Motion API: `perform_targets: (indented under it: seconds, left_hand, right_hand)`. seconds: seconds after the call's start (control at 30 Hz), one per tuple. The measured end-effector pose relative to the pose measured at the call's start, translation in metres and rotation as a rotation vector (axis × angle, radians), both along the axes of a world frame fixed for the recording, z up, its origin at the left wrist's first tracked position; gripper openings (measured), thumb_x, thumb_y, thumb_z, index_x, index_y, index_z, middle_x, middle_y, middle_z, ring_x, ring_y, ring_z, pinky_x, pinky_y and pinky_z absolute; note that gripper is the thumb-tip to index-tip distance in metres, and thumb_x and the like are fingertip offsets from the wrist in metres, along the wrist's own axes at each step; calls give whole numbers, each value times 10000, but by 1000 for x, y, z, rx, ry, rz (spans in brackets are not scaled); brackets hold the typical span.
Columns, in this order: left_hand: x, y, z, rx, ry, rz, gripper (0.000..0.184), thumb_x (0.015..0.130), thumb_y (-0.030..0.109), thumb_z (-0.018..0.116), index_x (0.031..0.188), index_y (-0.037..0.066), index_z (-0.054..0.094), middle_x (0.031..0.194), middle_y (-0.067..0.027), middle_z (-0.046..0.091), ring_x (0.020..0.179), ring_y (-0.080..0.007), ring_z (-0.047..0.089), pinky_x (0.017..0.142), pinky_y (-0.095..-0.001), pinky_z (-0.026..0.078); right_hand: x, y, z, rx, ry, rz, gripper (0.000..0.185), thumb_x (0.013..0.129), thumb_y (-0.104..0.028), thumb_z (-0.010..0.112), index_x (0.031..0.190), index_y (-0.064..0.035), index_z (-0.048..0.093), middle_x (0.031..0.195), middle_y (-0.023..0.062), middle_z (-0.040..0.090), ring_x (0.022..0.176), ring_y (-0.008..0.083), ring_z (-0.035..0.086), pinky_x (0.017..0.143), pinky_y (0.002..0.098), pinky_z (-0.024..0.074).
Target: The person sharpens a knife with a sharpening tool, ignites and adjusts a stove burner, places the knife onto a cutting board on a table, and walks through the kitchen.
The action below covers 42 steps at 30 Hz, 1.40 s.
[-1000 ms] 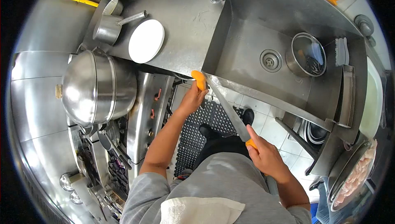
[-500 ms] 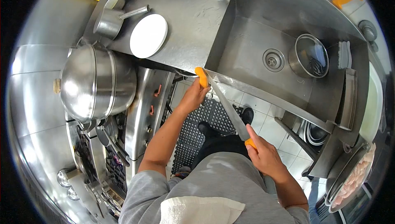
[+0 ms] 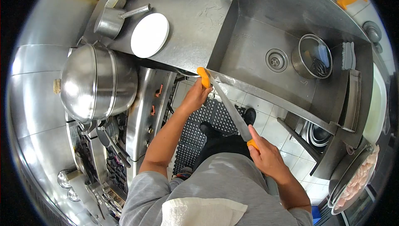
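As the head view shows, your left hand (image 3: 195,98) is closed around the upper orange handle (image 3: 203,77), next to the sink's front edge. Your right hand (image 3: 268,155) is wrapped around the lower orange handle (image 3: 252,144), with one digit extended toward the base of the blade. The long grey blade (image 3: 230,109) runs diagonally between both handles, wider at your right hand and narrower at your left. Whether the upper handle belongs to a separate tool cannot be determined.

The blade is smooth, flat metal; the handles are bright, rounded and opaque. Below it lies a black perforated mat (image 3: 189,143) on white floor tiles (image 3: 266,122).

Ahead, the stainless-steel sink basin (image 3: 245,51) holds a cylindrical metal pot (image 3: 298,62) containing a wire whisk (image 3: 319,67). On the adjoining steel drainboard (image 3: 187,26) rests a round white plate (image 3: 150,35) beside a long-handled saucepan (image 3: 109,23). A large domed vessel (image 3: 79,84) stands to your left.
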<state>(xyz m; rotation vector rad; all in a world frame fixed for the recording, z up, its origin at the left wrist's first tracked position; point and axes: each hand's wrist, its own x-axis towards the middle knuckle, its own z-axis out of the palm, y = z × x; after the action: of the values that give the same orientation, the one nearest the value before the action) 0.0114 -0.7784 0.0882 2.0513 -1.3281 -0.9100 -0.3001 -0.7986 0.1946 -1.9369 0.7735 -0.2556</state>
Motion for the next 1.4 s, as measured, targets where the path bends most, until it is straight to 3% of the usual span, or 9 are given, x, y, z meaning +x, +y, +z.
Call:
perform_targets:
  seconds: [0.53,0.97,1.03,1.07,1.13,1.4]
  left_hand:
    - [5,1,1,38,29,-31,343,864,189,579,1077,-5,393,989,-248,539,904,-421,539,746,-445,432]
    - [3,0,-2,0,20,-38,349,864,192,577,1078,-6,383,955,-253,554,886,-427,544,727,-453,432]
    - [1,-1,4,33,-16,-32,310,894,170,548,1087,-16,393,844,-172,590,751,-289,602,666,-358,457]
    - [1,0,4,34,-16,-32,310,894,170,548,1087,-16,393,844,-172,590,751,-289,602,666,-358,457]
    - [2,0,-1,18,46,-10,347,871,197,573,1079,-4,381,873,-233,589,806,-426,570,677,-456,442]
    - [-2,-2,6,-8,24,-27,345,878,204,566,1076,-8,381,862,-227,589,786,-398,585,663,-431,446]
  right_hand:
    - [17,-19,3,-5,-13,30,591,839,-87,538,1378,-84,296,780,167,576,645,318,592,576,390,492]
    - [6,-8,6,-4,15,24,620,828,-87,562,1384,-103,289,789,156,577,662,312,593,585,384,492]
    - [2,-5,11,94,90,23,559,829,-50,539,1353,-43,342,859,158,602,738,294,606,679,349,481]
    - [4,-4,8,94,90,23,559,829,-50,539,1353,-43,342,859,158,602,738,294,606,679,349,481]
    - [9,-2,-2,-39,-8,2,626,823,-94,574,1383,-107,293,766,143,568,631,293,591,561,382,493]
    - [8,4,-3,-91,49,-10,624,823,-125,578,1382,-122,299,730,123,543,579,279,572,517,374,493]
